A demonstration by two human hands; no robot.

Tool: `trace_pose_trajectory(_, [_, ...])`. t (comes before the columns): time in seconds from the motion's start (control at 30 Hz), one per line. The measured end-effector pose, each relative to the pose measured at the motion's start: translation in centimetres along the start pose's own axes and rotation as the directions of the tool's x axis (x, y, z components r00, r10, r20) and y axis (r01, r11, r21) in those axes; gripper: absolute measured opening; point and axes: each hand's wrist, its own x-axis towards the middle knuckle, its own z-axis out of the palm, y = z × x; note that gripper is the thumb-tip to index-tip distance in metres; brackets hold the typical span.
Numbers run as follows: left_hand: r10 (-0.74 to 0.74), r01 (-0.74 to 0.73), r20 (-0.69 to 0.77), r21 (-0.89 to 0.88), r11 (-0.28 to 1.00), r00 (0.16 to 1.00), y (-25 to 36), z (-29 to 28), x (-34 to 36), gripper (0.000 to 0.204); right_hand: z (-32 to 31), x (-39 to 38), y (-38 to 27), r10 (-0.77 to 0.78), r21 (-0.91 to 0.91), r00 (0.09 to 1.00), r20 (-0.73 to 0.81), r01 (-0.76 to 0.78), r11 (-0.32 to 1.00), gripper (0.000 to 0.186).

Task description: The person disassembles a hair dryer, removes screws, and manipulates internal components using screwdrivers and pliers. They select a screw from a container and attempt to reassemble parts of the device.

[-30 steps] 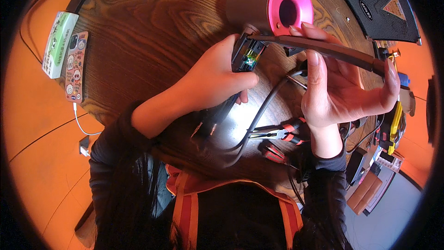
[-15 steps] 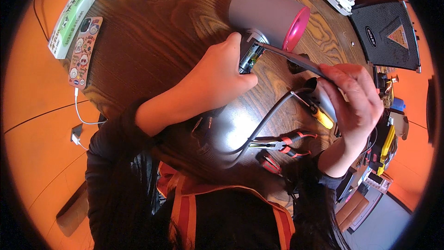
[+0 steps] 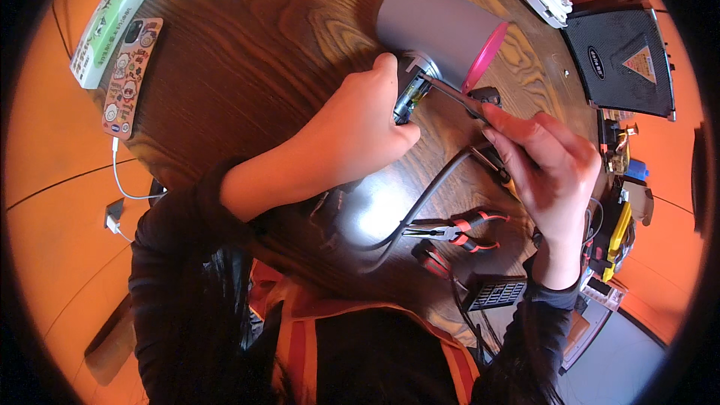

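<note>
A grey hair dryer [image 3: 431, 26] with a pink rim lies across the table, its barrel pointing away from me. My left hand [image 3: 337, 120] is wrapped round its handle. The handle is open on one side, and wiring and small parts [image 3: 409, 99] show inside. My right hand [image 3: 551, 157] pinches a dark, slim tool that looks like tweezers [image 3: 459, 97]. The tool's tip reaches the top of the opening, near the barrel; whether it grips a part there is too small to tell. A thick grey cord [image 3: 435, 193] curves over the table below.
Red-and-black needle-nose pliers [image 3: 450, 232] lie below my right hand, beside a second red-handled tool [image 3: 433, 261]. A yellow screwdriver [image 3: 511, 186] is partly hidden by that hand. A phone [image 3: 133, 79] on a charging cable, a green-white box [image 3: 109, 30] and a black case [image 3: 619, 56] sit round the edge.
My right hand has shifted left and slightly down, turning the tool, whose tip stays at the handle opening. A black gridded piece by my right forearm has come into sight. My left hand keeps its hold.
</note>
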Motion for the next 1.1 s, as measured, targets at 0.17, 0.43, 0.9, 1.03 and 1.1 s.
trace_pose_trajectory(0.17, [-0.004,0.007,-0.038,0.070,0.998,0.999,0.1,0.5,-0.2,0.033,1.8,-1.1,-0.4,0.400,0.471,0.916,0.011,-0.357,0.806,0.016])
trace_pose_trajectory(0.43, [-0.044,0.032,0.076,0.153,0.988,0.996,0.8,-0.3,-0.4,0.032,1.4,-2.6,0.1,0.345,0.510,0.926,0.154,-0.374,0.775,0.016])
trace_pose_trajectory(0.9, [-0.027,0.021,0.040,0.153,0.988,0.999,0.7,-0.1,-0.2,0.033,1.3,-2.5,-0.2,-0.218,-0.529,0.944,0.247,0.320,0.786,0.062])
trace_pose_trajectory(1.03, [-0.011,0.009,0.015,0.138,0.990,1.000,0.3,0.2,-0.2,0.031,1.1,-2.3,-1.0,-0.058,-0.377,0.958,0.282,0.166,0.911,0.054])
trace_pose_trajectory(1.1, [0.001,0.001,-0.014,0.142,0.990,1.000,0.0,0.5,-0.2,0.031,0.9,-2.1,-1.2,0.045,-0.159,0.961,0.273,-0.001,0.987,0.046])
